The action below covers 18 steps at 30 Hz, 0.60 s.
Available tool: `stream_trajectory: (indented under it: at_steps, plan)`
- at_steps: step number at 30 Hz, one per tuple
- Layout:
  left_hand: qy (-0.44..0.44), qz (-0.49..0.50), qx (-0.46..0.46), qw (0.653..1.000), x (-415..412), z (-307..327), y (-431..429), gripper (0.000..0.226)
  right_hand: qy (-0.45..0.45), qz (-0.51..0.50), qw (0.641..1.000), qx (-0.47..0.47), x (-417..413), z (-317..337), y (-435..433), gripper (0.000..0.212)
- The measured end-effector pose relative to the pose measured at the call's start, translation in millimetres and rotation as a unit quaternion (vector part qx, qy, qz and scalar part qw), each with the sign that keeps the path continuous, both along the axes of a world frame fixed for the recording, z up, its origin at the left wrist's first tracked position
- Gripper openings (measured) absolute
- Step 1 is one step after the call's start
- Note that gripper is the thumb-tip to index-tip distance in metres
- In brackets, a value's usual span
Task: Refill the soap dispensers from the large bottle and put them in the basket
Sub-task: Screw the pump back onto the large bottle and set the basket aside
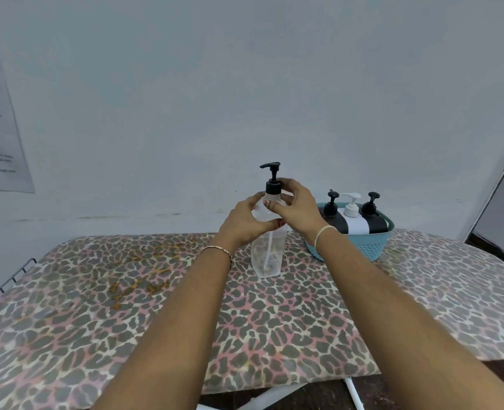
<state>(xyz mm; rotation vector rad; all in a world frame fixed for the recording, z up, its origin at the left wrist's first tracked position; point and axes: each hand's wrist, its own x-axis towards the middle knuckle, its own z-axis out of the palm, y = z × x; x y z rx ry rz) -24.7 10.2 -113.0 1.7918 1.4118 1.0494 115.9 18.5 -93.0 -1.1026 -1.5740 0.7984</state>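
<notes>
Clear, near-empty plastic dispenser bottle [267, 247], black pump; left hand [244, 221] grips its shoulder, right hand [296, 208] pinches the collar.

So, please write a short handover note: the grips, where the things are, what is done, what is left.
Left grip holds the clear dispenser at its shoulder; it stands on the table.
Right grip pinches its black pump collar.
Three dispensers are already in the basket, to the right.
The large bottle is not in view.
To do: whether this one is filled I cannot tell; check, then put it in the basket.
</notes>
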Motion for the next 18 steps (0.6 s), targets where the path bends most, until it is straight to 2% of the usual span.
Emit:
stream_trajectory:
  at_steps: [2,5,8,13,15,18]
  plan:
    - [-0.012,0.001,0.000,1.000,-1.7,-0.6,0.7,0.098,0.037,-0.026,0.999,0.006,-0.3,-3.7,3.1,0.045]
    - [-0.030,0.005,-0.002,1.000,-6.8,-3.8,4.8,0.093,0.090,-0.042,0.995,0.002,-1.6,-8.8,7.2,0.048]
    - [-0.047,0.011,-0.002,0.999,-7.8,-5.7,6.2,0.091,0.089,-0.006,0.996,0.005,-1.3,-11.6,11.5,0.052]
    - [-0.072,0.013,-0.010,0.997,-8.4,-10.6,10.0,0.098,0.148,-0.013,0.989,-0.009,-2.8,-14.5,9.1,0.045]
    - [-0.076,0.011,-0.007,0.997,-8.4,-12.2,9.0,0.091,0.149,-0.018,0.989,-0.010,-3.8,-16.9,8.4,0.048]
    - [-0.079,0.010,-0.003,0.997,-6.0,-11.1,4.5,0.067,0.110,0.028,0.993,-0.017,-2.5,-17.8,10.5,0.047]
